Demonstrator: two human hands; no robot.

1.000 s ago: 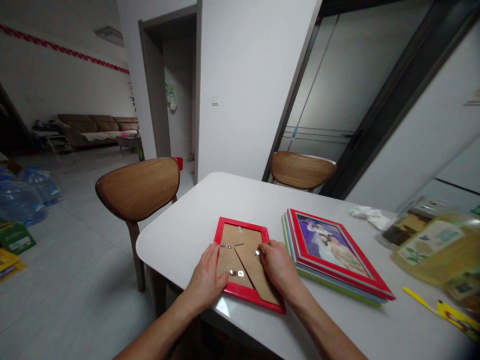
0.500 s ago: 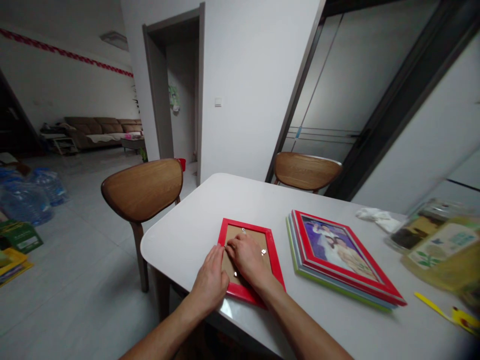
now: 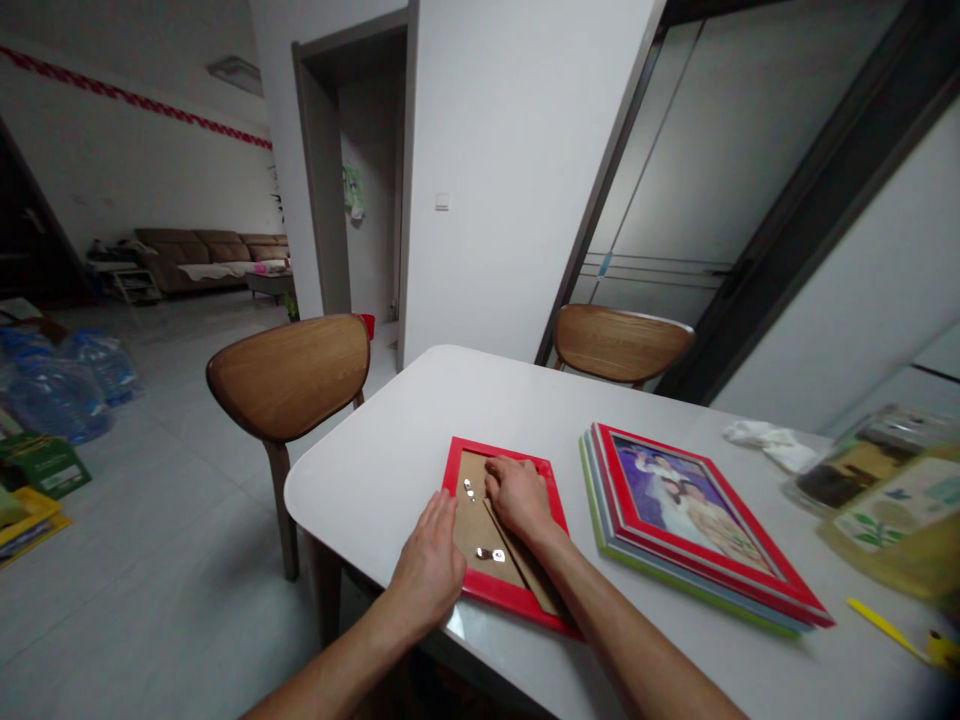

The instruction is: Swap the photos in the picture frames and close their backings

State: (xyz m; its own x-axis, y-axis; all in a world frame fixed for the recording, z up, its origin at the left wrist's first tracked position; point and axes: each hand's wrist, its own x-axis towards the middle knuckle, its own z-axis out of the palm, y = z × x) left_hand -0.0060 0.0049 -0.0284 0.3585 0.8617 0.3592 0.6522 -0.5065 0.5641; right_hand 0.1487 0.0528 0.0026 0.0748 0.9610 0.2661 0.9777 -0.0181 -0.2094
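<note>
While the red picture frame (image 3: 495, 590) is laid back-up near the edge of the white surface (image 3: 390, 460), its left rail is touched by the straightened fingers of the left hand (image 3: 431, 560); whether it is gripped cannot be told. The upper part of the brown backing board (image 3: 472, 525) is covered by the right hand (image 3: 517, 495), its fingers curled, their tips hidden, so any pinch cannot be told. Metal fittings (image 3: 490, 554) are left exposed. Just to the right, stacked frames (image 3: 690, 510) are topped by a framed photograph.
</note>
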